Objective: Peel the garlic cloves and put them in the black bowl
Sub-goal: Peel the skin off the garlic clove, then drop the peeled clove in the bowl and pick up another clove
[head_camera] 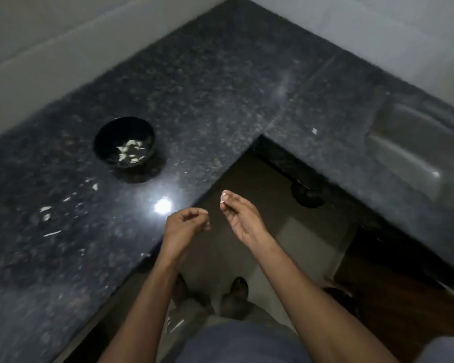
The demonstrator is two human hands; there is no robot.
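The black bowl (124, 142) stands on the dark granite counter (194, 100) at the left and holds several pale garlic cloves (130, 152). My right hand (240, 218) pinches a small white garlic clove (224, 197) between thumb and fingertips, just off the counter's inner corner and above the floor. Beside it, my left hand (185, 226) hovers at the counter's edge with its fingers curled; whether it holds a scrap of skin cannot be told. Both hands are well to the right of and nearer than the bowl.
White bits of garlic skin (47, 213) lie scattered on the counter left of my hands. A steel sink (414, 153) is set into the counter at the right. The tiled floor and my feet (236, 292) are below.
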